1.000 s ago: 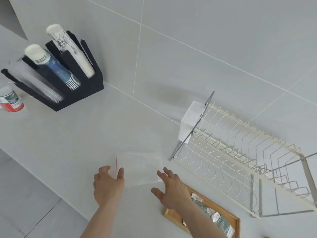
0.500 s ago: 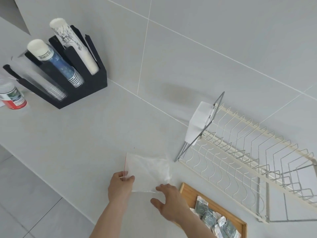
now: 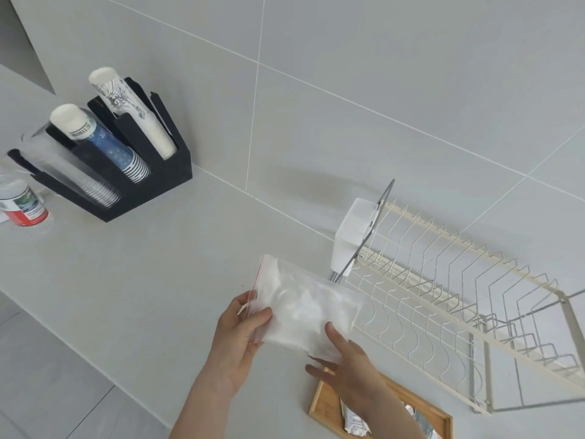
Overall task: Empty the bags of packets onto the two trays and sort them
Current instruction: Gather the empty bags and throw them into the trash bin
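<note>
You hold a clear plastic bag with both hands above the grey counter, in the near middle of the scene. Your left hand pinches the left end of the bag, close to its red zip strip, with the thumb on top and the other fingers curled behind the plastic. Your right hand takes the near right edge of the bag, the thumb lying on top of it and the fingers under it (how far they curl I cannot tell, because the bag covers them). The bag looks flat, and I cannot see any packets inside it. Just under your right wrist, at the near right, a wooden tray lies on the counter with some packets in it. To the right of the bag stands a wire dish rack with a white box at its left end. At the far left, against the tiled wall, a black cup holder carries stacks of paper cups, and a can with a red band stands to the left of it.
</note>
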